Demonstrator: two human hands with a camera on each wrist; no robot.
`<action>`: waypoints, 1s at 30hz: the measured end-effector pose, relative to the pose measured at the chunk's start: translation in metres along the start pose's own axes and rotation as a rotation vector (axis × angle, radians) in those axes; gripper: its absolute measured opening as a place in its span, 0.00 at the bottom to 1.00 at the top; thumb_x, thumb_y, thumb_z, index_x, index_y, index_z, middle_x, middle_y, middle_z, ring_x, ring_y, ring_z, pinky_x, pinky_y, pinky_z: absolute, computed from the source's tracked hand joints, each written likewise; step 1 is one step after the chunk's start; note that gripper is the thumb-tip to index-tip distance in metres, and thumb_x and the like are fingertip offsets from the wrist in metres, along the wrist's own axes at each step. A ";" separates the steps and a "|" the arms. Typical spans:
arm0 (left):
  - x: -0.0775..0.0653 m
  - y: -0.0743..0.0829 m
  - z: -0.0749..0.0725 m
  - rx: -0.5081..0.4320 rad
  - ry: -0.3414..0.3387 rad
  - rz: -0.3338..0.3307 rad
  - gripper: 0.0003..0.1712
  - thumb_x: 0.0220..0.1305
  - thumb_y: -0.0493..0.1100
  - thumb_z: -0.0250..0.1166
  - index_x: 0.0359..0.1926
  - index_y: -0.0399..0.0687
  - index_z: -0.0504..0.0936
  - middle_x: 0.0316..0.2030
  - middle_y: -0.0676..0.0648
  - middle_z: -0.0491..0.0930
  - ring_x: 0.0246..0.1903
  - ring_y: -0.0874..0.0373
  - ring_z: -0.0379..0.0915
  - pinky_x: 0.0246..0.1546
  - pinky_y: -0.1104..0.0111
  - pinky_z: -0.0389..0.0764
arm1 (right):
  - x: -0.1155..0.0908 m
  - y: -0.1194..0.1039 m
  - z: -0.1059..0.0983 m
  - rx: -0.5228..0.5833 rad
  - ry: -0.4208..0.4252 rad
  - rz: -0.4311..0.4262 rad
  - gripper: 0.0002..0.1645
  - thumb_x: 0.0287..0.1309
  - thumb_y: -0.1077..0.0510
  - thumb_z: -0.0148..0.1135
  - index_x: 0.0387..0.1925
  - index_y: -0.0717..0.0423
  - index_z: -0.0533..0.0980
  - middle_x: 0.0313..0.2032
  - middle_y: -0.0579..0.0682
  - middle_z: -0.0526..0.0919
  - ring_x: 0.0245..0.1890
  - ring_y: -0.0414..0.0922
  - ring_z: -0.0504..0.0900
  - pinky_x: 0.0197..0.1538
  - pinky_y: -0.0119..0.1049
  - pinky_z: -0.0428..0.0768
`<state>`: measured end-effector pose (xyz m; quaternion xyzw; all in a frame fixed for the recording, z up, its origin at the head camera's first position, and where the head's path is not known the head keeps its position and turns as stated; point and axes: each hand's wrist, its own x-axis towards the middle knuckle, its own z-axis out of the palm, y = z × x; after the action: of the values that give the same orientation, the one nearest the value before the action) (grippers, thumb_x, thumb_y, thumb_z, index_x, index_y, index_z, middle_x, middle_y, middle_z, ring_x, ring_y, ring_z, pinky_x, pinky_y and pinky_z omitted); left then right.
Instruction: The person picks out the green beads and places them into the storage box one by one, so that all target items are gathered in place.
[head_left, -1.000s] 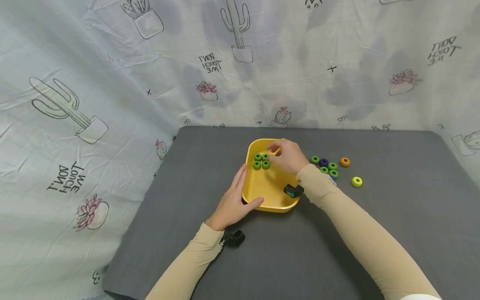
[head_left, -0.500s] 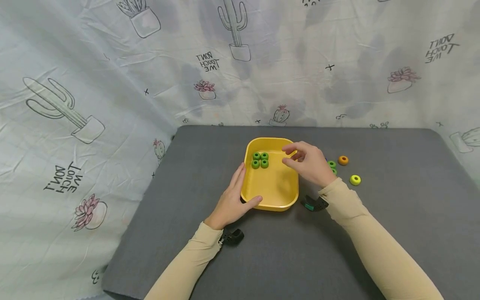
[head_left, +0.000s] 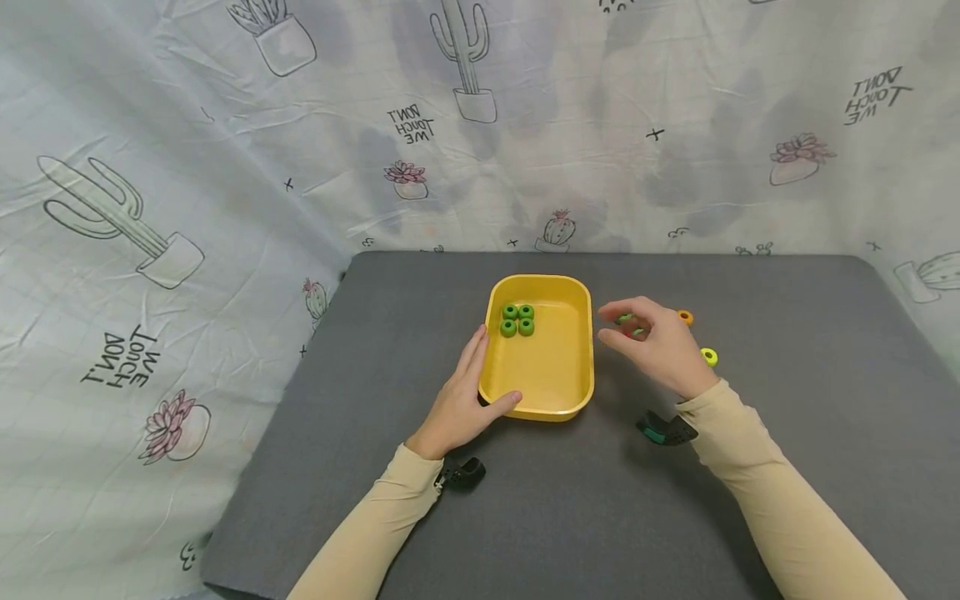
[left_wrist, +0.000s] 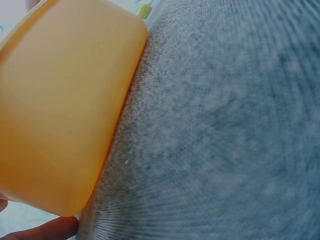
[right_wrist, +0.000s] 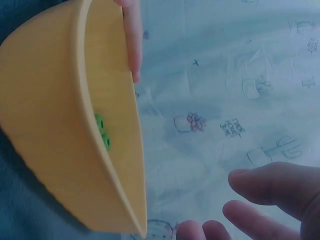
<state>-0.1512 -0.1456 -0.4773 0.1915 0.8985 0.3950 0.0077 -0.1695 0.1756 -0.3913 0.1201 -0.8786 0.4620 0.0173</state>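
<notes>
A yellow tray (head_left: pixel 551 367) stands on the dark grey table; several green ring-shaped beads (head_left: pixel 517 320) sit in a close block toward its far left. My left hand (head_left: pixel 459 408) rests against the tray's left side with straight fingers, its thumb on the near left rim. Just right of the tray, my right hand (head_left: pixel 660 343) hovers with thumb and fingers apart and nothing between them. Partly hidden behind that hand are more green beads (head_left: pixel 624 318) and something red. In the right wrist view the right hand (right_wrist: pixel 275 205) is apart from the tray's wall (right_wrist: pixel 50 115).
An orange bead (head_left: pixel 685 317) and a yellow bead (head_left: pixel 708 357) lie on the table (head_left: pixel 795 400) right of the right hand. A patterned cloth (head_left: pixel 600 125) hangs behind and at the left of the table.
My right hand has drawn back from over the green beads in the tray and moved right, past the rim, to above the loose beads. The left hand stays at the tray.
</notes>
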 end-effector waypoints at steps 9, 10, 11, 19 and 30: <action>0.000 0.000 0.000 -0.001 -0.005 -0.002 0.62 0.67 0.72 0.63 0.85 0.56 0.38 0.85 0.58 0.34 0.82 0.54 0.46 0.75 0.45 0.62 | -0.012 0.018 -0.020 -0.085 0.097 0.002 0.20 0.69 0.48 0.68 0.58 0.49 0.82 0.54 0.53 0.84 0.43 0.37 0.79 0.40 0.32 0.80; 0.000 0.000 0.000 0.002 -0.004 -0.001 0.62 0.67 0.72 0.63 0.85 0.56 0.37 0.84 0.59 0.34 0.82 0.54 0.47 0.75 0.45 0.62 | -0.013 0.020 -0.023 -0.096 0.109 0.011 0.20 0.70 0.48 0.68 0.59 0.49 0.82 0.54 0.53 0.84 0.42 0.35 0.79 0.41 0.31 0.79; 0.000 0.000 0.000 0.001 -0.003 0.000 0.62 0.67 0.72 0.63 0.85 0.56 0.37 0.84 0.59 0.34 0.82 0.54 0.47 0.75 0.45 0.62 | -0.015 0.023 -0.025 -0.102 0.119 0.017 0.21 0.70 0.47 0.67 0.59 0.50 0.82 0.54 0.54 0.84 0.42 0.33 0.78 0.40 0.32 0.79; 0.000 0.001 0.000 0.004 -0.001 -0.003 0.63 0.66 0.72 0.64 0.85 0.54 0.39 0.85 0.56 0.36 0.81 0.53 0.48 0.75 0.44 0.63 | -0.019 0.044 -0.042 -0.103 0.137 0.080 0.25 0.71 0.46 0.65 0.63 0.54 0.79 0.55 0.59 0.84 0.39 0.20 0.75 0.37 0.28 0.76; 0.001 0.002 -0.001 0.014 -0.008 -0.015 0.62 0.67 0.70 0.64 0.85 0.52 0.39 0.85 0.57 0.35 0.82 0.56 0.45 0.76 0.46 0.62 | -0.012 0.066 -0.043 -0.163 0.038 0.147 0.28 0.73 0.45 0.63 0.65 0.58 0.77 0.58 0.63 0.82 0.43 0.50 0.85 0.38 0.39 0.79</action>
<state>-0.1512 -0.1446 -0.4749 0.1861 0.9026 0.3880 0.0128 -0.1758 0.2488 -0.4217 0.0447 -0.9191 0.3912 0.0097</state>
